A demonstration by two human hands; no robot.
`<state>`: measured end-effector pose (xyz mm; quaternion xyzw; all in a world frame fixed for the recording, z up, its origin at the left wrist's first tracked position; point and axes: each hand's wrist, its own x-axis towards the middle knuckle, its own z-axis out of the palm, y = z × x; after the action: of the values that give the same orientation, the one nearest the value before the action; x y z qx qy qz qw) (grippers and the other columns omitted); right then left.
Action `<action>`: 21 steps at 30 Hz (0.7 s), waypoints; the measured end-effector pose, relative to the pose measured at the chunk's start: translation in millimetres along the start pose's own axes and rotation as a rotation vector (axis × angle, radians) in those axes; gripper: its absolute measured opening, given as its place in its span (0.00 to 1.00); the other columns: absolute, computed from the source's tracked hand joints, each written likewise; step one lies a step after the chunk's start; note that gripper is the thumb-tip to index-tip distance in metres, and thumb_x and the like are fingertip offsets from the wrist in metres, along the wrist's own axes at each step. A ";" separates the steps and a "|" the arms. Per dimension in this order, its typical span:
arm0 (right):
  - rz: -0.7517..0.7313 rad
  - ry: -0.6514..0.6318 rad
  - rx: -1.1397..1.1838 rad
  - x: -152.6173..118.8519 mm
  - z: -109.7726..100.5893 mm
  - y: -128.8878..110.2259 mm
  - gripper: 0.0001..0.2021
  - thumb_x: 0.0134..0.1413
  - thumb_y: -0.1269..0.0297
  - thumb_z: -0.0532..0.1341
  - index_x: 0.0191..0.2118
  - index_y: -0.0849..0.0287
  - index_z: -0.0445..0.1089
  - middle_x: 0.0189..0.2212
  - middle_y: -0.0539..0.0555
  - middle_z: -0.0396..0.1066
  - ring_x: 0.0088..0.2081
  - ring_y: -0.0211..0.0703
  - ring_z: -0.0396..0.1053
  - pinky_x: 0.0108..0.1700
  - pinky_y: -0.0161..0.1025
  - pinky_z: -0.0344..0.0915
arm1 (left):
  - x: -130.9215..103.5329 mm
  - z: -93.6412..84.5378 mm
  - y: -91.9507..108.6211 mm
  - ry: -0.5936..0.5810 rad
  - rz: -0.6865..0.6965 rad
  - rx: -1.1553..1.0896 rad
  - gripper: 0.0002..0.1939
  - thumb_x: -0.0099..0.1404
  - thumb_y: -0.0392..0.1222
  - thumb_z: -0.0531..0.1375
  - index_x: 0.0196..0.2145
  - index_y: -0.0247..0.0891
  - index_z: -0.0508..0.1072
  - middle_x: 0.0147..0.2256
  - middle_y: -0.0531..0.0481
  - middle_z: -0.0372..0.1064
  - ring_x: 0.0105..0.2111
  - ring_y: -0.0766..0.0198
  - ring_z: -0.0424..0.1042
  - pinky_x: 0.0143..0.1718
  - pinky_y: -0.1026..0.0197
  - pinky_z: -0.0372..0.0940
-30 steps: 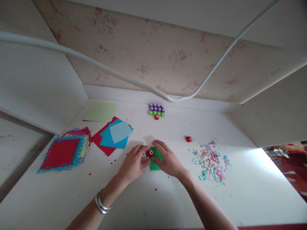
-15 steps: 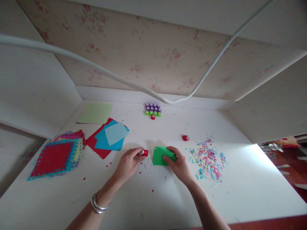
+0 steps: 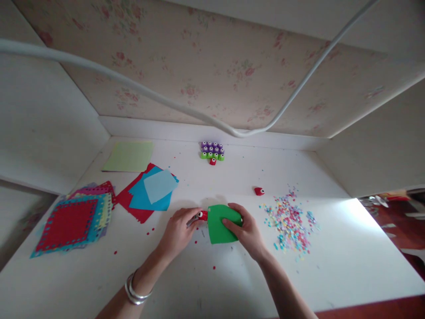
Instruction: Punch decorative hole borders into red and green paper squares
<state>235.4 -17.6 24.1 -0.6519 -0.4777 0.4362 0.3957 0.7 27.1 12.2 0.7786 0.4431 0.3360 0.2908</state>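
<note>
Two bare hands meet near the middle of a white tabletop (image 3: 239, 285). The left hand (image 3: 177, 228), nearly closed, grips a red punch (image 3: 203, 216) with an eye-like top between thumb and fingers. The right hand (image 3: 249, 229) pinches a green sheet (image 3: 217, 227), whose left edge meets the punch; whether it sits inside the slot is unclear. Purple, green and red punches (image 3: 212, 149) cluster by the back edge, colourful confetti (image 3: 292, 223) lies toward the right edge, and hole-edged papers (image 3: 68, 223) are stacked near the left edge.

Head view — forward; downward
</note>
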 end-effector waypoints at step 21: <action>-0.538 -0.048 -0.747 -16.3 2.7 -2.4 0.22 0.61 0.59 0.61 0.60 0.51 0.66 0.64 0.57 0.58 0.64 0.61 0.55 0.62 0.64 0.57 | -5.2 -0.4 2.3 -0.112 0.051 0.194 0.17 0.66 0.48 0.62 0.51 0.43 0.72 0.47 0.45 0.73 0.47 0.53 0.72 0.50 0.49 0.68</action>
<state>229.6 -32.5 28.6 -0.5922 -0.7636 0.1308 0.2217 -0.5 21.6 12.8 0.8318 0.4366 0.2546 0.2295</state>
